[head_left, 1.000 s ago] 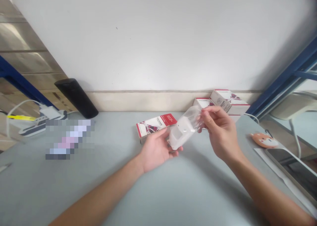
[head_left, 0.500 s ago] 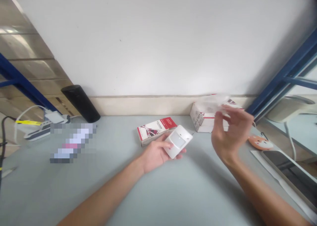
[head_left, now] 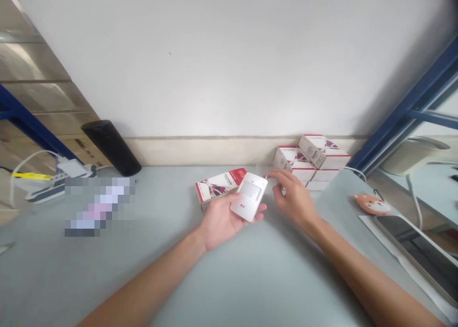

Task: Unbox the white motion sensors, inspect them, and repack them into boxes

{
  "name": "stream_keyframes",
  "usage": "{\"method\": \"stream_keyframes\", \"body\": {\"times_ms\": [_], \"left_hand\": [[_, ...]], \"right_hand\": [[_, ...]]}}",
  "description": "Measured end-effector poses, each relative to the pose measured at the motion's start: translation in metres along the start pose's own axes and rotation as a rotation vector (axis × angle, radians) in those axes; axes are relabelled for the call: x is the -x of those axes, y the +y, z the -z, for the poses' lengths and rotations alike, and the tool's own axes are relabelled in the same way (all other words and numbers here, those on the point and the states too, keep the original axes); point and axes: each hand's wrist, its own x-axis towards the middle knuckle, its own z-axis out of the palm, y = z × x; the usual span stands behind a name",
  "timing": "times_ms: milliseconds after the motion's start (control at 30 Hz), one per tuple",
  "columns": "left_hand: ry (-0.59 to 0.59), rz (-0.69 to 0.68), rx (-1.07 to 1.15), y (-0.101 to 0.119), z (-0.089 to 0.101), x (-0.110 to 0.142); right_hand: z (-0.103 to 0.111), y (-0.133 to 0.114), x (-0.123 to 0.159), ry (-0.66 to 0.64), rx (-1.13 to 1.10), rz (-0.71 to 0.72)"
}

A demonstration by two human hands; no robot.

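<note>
Left hand [head_left: 223, 222] grips the white device [head_left: 249, 196], dial centre, above the desk [head_left: 222, 289] | right hand [head_left: 295, 198] bent near its one-o'clock corner; from here I can't tell if it's pinching | red-white box [head_left: 214, 186] at ten, partly blocked by hand and device | box stack [head_left: 315, 160] two | black cylinder [head_left: 111, 148] farther, ten | orange pouch [head_left: 372, 204] three
</note>
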Motion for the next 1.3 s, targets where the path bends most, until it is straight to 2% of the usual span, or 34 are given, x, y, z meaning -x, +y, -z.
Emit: {"method": "stream_keyframes", "body": {"times_ms": [67, 200, 333, 500, 667, 800, 900, 1000, 1133, 1200, 1300], "left_hand": [[0.015, 0.003, 0.011, 0.0, -0.003, -0.001], [-0.026, 0.019, -0.047, 0.0, -0.009, -0.001], [-0.074, 0.044, -0.118, -0.002, -0.011, 0.0], [-0.085, -0.012, -0.164, -0.003, -0.009, 0.0], [-0.081, -0.031, -0.141, -0.003, -0.015, 0.001], [-0.109, 0.005, -0.164, -0.007, -0.017, 0.004], [-0.121, 0.039, -0.232, -0.011, -0.013, 0.005], [-0.138, 0.081, -0.288, -0.013, -0.008, 0.004], [-0.173, 0.148, -0.38, -0.01, -0.001, 0.001], [-0.209, 0.19, -0.413, -0.007, 0.001, 0.0], [-0.224, 0.233, -0.423, -0.002, 0.004, -0.001]], "right_hand": [[0.006, -0.013, -0.003, -0.002, -0.203, -0.159], [0.011, -0.028, -0.005, -0.213, -0.555, -0.416], [0.009, -0.026, -0.004, -0.234, -0.702, -0.534], [0.01, -0.028, -0.004, -0.184, -0.704, -0.583], [0.007, -0.043, 0.001, 0.037, -0.639, -0.507], [0.015, -0.044, -0.001, 0.249, -0.593, -0.489], [0.026, -0.037, -0.009, 0.442, -0.57, -0.521], [0.037, -0.025, -0.02, 0.588, -0.645, -0.545], [0.056, -0.008, -0.035, 0.833, -0.764, -0.495], [0.066, -0.002, -0.04, 0.922, -0.794, -0.482], [0.082, 0.005, -0.043, 0.989, -0.795, -0.475]]}}
